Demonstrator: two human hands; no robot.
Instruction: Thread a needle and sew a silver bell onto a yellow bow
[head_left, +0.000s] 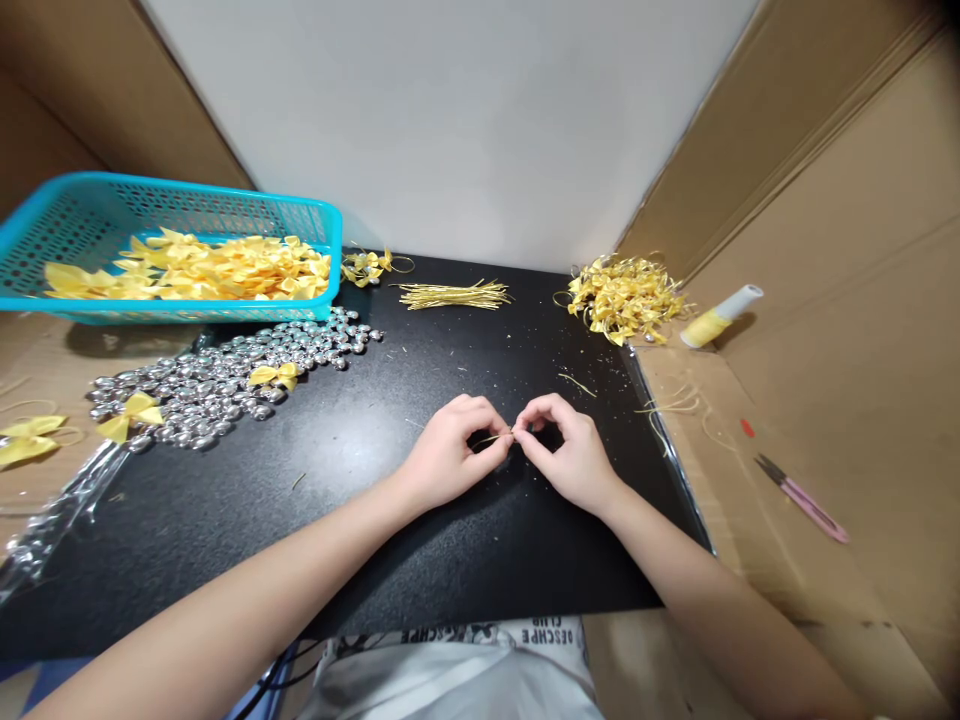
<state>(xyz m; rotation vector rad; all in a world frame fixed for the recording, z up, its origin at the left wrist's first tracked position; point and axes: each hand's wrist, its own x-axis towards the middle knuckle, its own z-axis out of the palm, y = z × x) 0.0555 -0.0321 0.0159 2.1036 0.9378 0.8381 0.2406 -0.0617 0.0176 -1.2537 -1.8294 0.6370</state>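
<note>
Over the middle of the black tabletop [360, 540], my left hand [457, 450] and my right hand [562, 450] meet at their fingertips. Between them is a thin gold cord [489, 440], pinched by the thumb and forefinger of my left hand. My right hand is closed in a pinch at the same spot, on the cord's end as far as it shows. Fingertips hide whatever else is there. Beyond the hands lies a bundle of cut gold cords [454, 294].
A turquoise basket [335, 250] holds yellow ribbon bows [225, 268]. Silver beads [217, 385] spread before it. Finished-looking bows with cord loops [622, 298] are heaped at back right, near a white-and-yellow roll [720, 318]. Pink thread snips [806, 502] lie at right on cardboard.
</note>
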